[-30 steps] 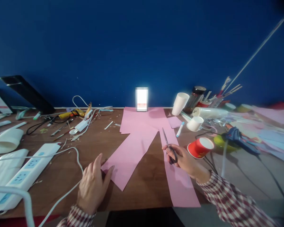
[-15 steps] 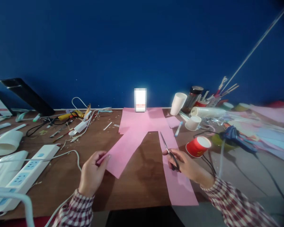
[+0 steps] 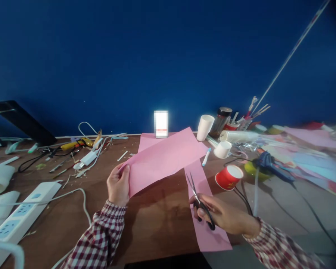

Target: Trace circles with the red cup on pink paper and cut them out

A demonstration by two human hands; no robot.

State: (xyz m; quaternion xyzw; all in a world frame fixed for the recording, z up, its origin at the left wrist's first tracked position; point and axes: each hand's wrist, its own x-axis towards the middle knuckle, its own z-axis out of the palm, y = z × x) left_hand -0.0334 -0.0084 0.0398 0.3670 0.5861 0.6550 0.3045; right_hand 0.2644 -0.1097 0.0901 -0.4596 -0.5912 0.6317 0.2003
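Note:
My left hand (image 3: 119, 185) pinches the left end of a pink paper sheet (image 3: 165, 158), which is lifted off the table and slants up to the right. Black-handled scissors (image 3: 196, 194) are in my right hand (image 3: 220, 213), their blades slightly parted and pointing away from me. Below the scissors lies a long pink paper strip (image 3: 212, 237), its far end hidden by the raised sheet. Another piece of pink paper (image 3: 146, 140) shows behind the raised sheet, at the foot of a blurred bright screen (image 3: 161, 125).
At right are a red paper cup (image 3: 229, 177), white cups (image 3: 205, 127), a marker (image 3: 206, 157), a dark-lidded jar (image 3: 222, 121) and a blue glue gun (image 3: 274, 166). At left lie a white power strip (image 3: 24, 211), cables and a yellow-handled tool (image 3: 77, 144).
My left hand has raised the pink sheet and moved slightly right and up; the sheet now swings over the strip's far end. The scissors' blades have parted, and my view has shifted a little.

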